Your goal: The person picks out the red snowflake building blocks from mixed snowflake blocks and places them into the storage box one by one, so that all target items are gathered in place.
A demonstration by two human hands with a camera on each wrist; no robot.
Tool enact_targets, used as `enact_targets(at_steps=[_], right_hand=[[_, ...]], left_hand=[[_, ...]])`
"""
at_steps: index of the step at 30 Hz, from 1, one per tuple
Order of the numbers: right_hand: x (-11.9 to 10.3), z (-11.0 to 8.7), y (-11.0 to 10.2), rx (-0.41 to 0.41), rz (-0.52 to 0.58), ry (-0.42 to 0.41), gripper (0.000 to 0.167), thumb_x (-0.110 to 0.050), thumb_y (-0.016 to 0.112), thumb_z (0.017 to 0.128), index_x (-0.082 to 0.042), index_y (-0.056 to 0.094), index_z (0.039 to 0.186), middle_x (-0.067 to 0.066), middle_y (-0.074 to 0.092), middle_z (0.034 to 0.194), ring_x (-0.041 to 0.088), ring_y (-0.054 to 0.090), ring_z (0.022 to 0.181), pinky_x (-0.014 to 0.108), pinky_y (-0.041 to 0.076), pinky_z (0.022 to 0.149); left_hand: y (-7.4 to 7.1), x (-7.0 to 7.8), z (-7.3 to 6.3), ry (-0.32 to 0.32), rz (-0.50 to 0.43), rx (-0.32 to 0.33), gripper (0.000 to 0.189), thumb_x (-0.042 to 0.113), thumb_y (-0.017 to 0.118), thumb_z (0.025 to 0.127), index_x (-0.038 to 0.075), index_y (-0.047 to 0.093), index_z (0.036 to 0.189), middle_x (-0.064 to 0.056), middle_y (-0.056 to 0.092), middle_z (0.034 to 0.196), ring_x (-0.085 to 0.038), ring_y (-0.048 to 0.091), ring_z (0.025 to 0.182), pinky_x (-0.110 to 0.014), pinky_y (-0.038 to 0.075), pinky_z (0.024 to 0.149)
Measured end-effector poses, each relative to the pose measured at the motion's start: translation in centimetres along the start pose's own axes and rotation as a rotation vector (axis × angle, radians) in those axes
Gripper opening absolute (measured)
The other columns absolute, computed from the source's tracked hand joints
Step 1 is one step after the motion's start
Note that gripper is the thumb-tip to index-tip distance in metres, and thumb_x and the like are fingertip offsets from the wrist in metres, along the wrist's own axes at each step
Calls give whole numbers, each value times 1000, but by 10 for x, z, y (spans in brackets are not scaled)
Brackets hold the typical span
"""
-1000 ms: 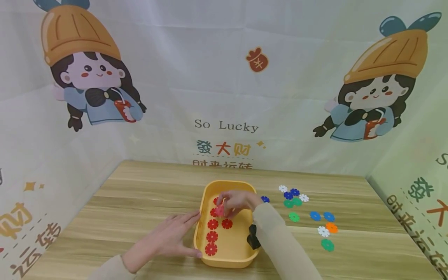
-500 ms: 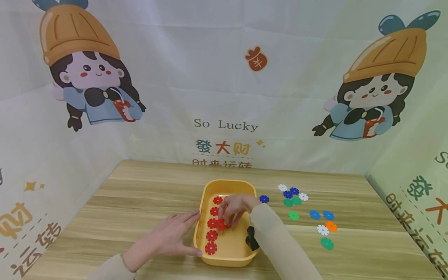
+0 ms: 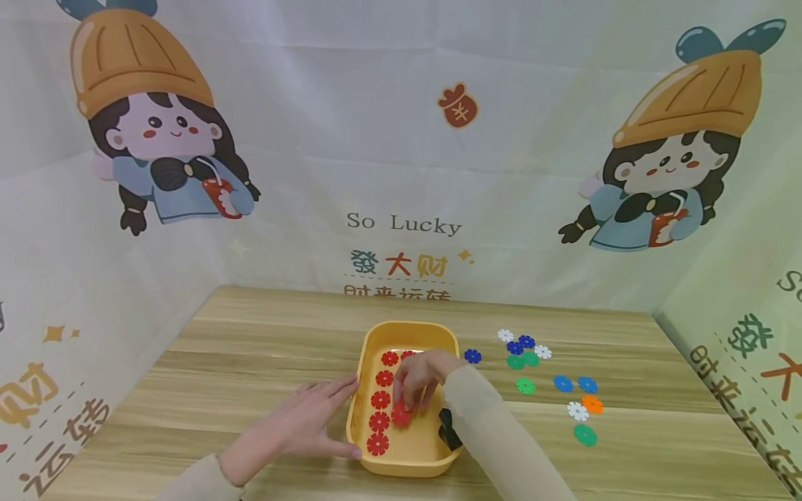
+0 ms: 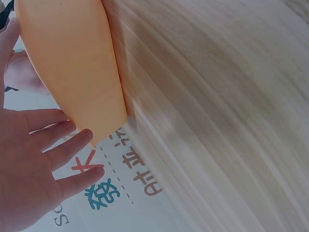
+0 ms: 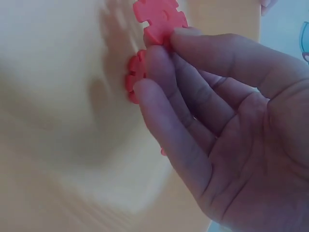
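Note:
My right hand [image 3: 422, 376] reaches into the yellow tray [image 3: 407, 470] and pinches a red notched plastic disc [image 3: 402, 415] between thumb and fingertip. The right wrist view shows this held disc [image 5: 161, 19] raised off the tray floor, with another red disc [image 5: 136, 77] behind the fingers. In the head view, several red discs [image 3: 380, 400] lie in a column along the tray's left side. One more red disc [image 3: 407, 355] at the far end is partly hidden by my right hand. My left hand [image 3: 307, 421] rests against the tray's left wall, fingers straight and spread.
Right of the tray, loose notched discs lie on the wooden table [image 3: 263, 348]: a dark blue disc [image 3: 473, 356], white discs [image 3: 578, 411], green discs [image 3: 585, 435], lighter blue discs [image 3: 563, 384] and an orange disc [image 3: 592, 404]. A printed cloth backdrop [image 3: 401, 167] encloses the table.
My right hand has moved toward the tray's near end, carrying the pinched red disc. A red disc formerly visible mid-tray is now hidden. The left hand stays against the tray.

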State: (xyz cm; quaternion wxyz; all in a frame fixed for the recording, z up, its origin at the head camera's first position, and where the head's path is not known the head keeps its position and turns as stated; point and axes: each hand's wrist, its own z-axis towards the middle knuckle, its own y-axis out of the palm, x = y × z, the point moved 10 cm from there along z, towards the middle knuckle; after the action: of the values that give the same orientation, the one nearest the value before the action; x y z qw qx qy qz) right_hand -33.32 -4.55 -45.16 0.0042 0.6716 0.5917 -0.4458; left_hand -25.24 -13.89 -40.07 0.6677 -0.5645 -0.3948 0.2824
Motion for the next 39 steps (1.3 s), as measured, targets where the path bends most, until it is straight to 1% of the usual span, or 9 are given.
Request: enact_targets(at_steps=[3, 10, 16, 21, 30, 39], right_hand=[[-1, 0, 0, 10, -24, 14, 13, 9, 60, 74, -3, 63, 77, 8, 63, 73, 16, 58, 63, 31, 51, 64], [-1, -2, 1, 40, -43, 57, 13, 8, 61, 74, -4, 65, 76, 10, 63, 76, 18, 59, 64, 31, 51, 62], [0, 0, 2, 50, -59, 81, 12, 8, 62, 74, -4, 65, 76, 10, 63, 77, 20, 60, 66, 33, 51, 66], [-2, -3, 3, 46, -79, 85, 13, 9, 61, 75, -3, 65, 76, 11, 63, 78, 20, 60, 66, 33, 51, 66], [-1, 1, 5, 33, -99, 87, 12, 8, 61, 75, -4, 66, 77, 10, 63, 78, 20, 60, 66, 32, 51, 63], [-3, -1, 1, 53, -97, 82, 11, 6, 61, 75, -3, 67, 75, 8, 64, 70, 20, 62, 67, 34, 51, 66]], left_hand=[[0, 0, 0, 3, 1, 3, 97, 69, 54, 66, 1, 35, 134, -11, 32, 138, -29, 36, 119, -52, 27, 94], [0, 1, 0, 9, 7, 1, 97, 69, 54, 67, 1, 35, 134, -11, 32, 138, -29, 36, 119, -52, 27, 94], [1, 0, 1, 4, 7, -4, 97, 69, 54, 67, 2, 35, 134, -10, 32, 138, -28, 36, 119, -51, 27, 94], [0, 0, 1, 2, 5, -5, 97, 70, 53, 66, 2, 35, 134, -10, 31, 138, -29, 36, 119, -51, 27, 94], [1, 0, 1, 4, 4, 0, 98, 71, 52, 66, 1, 36, 133, -11, 32, 138, -30, 38, 117, -51, 27, 94], [2, -1, 1, 5, 15, 3, 99, 72, 51, 66, 1, 36, 134, -11, 31, 138, -31, 38, 117, -51, 27, 94]])
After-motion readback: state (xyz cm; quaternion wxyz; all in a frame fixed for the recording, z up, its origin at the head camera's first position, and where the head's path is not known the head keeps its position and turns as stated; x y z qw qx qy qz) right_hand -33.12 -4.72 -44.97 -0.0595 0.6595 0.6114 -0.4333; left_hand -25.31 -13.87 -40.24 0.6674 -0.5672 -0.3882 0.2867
